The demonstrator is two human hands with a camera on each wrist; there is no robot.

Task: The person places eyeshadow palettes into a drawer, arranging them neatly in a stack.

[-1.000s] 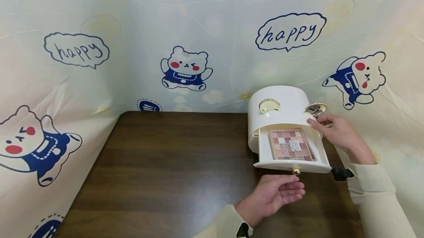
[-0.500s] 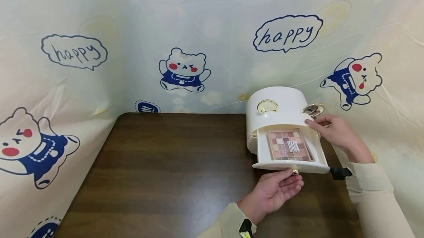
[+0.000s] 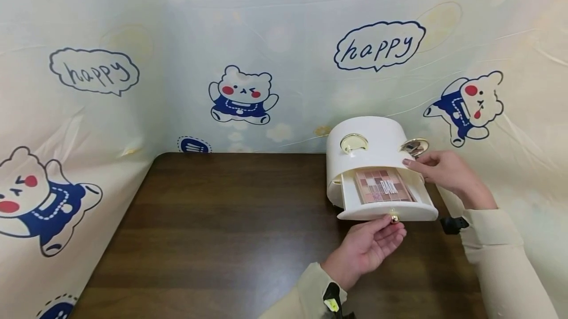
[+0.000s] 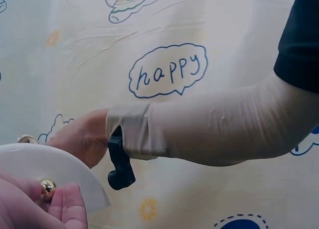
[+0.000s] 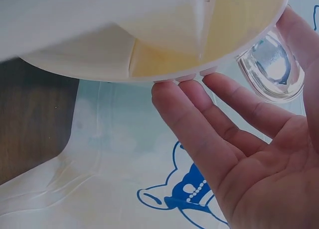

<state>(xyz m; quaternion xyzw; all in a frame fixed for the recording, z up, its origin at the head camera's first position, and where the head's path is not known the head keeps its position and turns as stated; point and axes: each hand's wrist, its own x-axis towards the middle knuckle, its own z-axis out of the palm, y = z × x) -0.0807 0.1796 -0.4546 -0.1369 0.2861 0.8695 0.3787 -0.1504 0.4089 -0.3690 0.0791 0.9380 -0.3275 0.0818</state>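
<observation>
A white, round-topped cosmetics box [image 3: 370, 134] stands at the back right of the table in the head view, its drawer [image 3: 377, 211] partly out. Inside the drawer lies a makeup palette [image 3: 383, 187] with a pink-brown checked cover; something thin shows beneath its right edge. My left hand [image 3: 366, 247] pinches the gold drawer knob [image 4: 48, 185] between thumb and fingers. At the box's right side, my right hand [image 3: 452, 176] presses its fingertips [image 5: 169, 92] and thumb to the outer wall, fingers fairly straight. A gold, shiny ear-shaped piece [image 5: 274, 64] is beside that hand.
Brown wooden tabletop [image 3: 222, 230] extends left of the box. Behind and beside it hangs a pale cloth [image 3: 284, 28] printed with bears and lettering. A second gold ear-shaped piece [image 3: 354, 143] sits on the box top.
My left hand has closed on the knob, and the drawer has slid some way inward, covering more of the palette. The right hand keeps its place on the box. The head view has shifted slightly.
</observation>
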